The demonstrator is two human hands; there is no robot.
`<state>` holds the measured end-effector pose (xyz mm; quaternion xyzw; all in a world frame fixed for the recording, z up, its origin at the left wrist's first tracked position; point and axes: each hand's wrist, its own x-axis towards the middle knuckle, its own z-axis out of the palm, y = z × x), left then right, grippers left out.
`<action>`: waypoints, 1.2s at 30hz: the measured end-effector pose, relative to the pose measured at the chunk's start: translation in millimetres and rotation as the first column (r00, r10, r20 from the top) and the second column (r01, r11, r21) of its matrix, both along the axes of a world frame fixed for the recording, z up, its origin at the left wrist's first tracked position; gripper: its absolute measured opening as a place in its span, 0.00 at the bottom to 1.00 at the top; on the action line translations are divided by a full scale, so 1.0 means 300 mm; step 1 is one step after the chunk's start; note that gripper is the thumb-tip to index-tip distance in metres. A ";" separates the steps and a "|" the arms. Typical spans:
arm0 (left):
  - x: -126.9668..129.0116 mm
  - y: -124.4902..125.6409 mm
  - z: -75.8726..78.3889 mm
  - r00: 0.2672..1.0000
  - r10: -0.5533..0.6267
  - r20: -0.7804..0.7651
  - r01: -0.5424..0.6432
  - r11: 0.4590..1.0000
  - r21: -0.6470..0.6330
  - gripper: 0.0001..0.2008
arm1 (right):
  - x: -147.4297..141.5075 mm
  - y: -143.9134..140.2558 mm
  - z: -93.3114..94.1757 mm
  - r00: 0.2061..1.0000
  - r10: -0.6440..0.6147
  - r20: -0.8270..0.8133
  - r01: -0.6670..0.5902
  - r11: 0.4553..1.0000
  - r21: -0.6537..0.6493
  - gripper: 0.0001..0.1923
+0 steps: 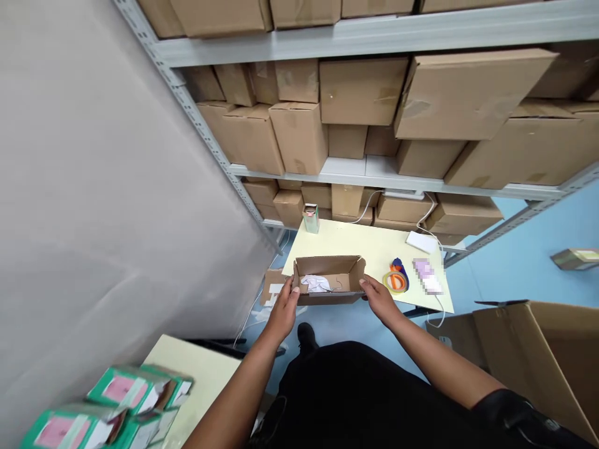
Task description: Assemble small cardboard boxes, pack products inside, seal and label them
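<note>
An open carton [329,279] is sitting at the near edge of a pale yellow table [369,249], its long axis running left to right across the view and its open top facing up. Its flaps are standing up around the rim. Inside it is lying a crumpled white item [316,284] with a thin dark cord beside it; what the item is cannot be made out.

The left hand [283,308] is gripping the carton's left end, fingers curling over that wall. The right hand [380,299] is holding the right end, thumb against the side; its fingertips are hidden behind the flap, so how far they are wrapping round is unclear.

On the table to the right of the carton, a tape dispenser [397,279] is lying, with a blurred-out flat object [427,275] just beside it and a white adapter [421,241] with a cable farther back. A small green box [311,217] is standing upright at the table's far left corner.

Behind the table, shelves [374,171] are holding stacked brown boxes. Green-and-pink packets [116,405] are lying at the lower left, partly cut off by the frame. A big carton [538,355] is being cropped at the right edge.
</note>
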<state>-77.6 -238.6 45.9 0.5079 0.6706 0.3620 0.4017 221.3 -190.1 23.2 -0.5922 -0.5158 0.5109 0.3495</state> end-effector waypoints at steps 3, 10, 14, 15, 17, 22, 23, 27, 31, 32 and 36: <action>-0.021 0.125 -0.010 0.995 -0.102 0.018 0.102 0.995 0.008 0.32 | -0.010 0.040 -0.011 0.997 -0.071 0.009 0.070 0.997 0.017 0.30; -0.094 0.388 -0.058 0.945 -0.310 0.108 0.310 0.951 0.017 0.32 | -0.087 0.140 -0.059 0.922 -0.374 0.103 0.376 0.927 -0.006 0.35; -0.123 0.505 -0.120 0.904 -0.398 0.153 0.403 0.915 -0.001 0.32 | -0.116 0.185 -0.085 0.880 -0.459 0.122 0.461 0.887 0.011 0.34; -0.125 0.532 -0.137 0.896 -0.412 0.165 0.419 0.908 -0.010 0.32 | -0.118 0.196 -0.094 0.874 -0.470 0.124 0.472 0.881 0.008 0.34; -0.120 0.583 -0.169 0.882 -0.428 0.199 0.443 0.896 -0.036 0.32 | -0.116 0.222 -0.114 0.864 -0.486 0.132 0.491 0.871 -0.005 0.34; -0.066 0.695 -0.219 0.862 -0.405 0.305 0.454 0.884 -0.111 0.34 | -0.077 0.306 -0.164 0.861 -0.477 0.179 0.491 0.870 -0.045 0.34; -0.051 0.715 -0.223 0.863 -0.395 0.316 0.450 0.885 -0.122 0.34 | -0.065 0.327 -0.172 0.866 -0.461 0.193 0.479 0.876 -0.057 0.34; 0.014 0.784 -0.239 0.883 -0.348 0.315 0.406 0.903 -0.140 0.32 | -0.012 0.415 -0.197 0.883 -0.412 0.225 0.434 0.899 -0.057 0.32; 0.073 0.840 -0.282 0.906 -0.268 0.328 0.337 0.925 -0.173 0.33 | 0.038 0.495 -0.217 0.916 -0.334 0.224 0.354 0.934 -0.056 0.30; 0.085 0.851 -0.297 0.911 -0.242 0.334 0.315 0.930 -0.187 0.34 | 0.048 0.511 -0.221 0.919 -0.316 0.237 0.340 0.938 -0.068 0.30; 0.115 0.880 -0.358 0.930 -0.121 0.346 0.223 0.936 -0.273 0.38 | 0.075 0.555 -0.237 0.933 -0.234 0.274 0.280 0.949 -0.142 0.28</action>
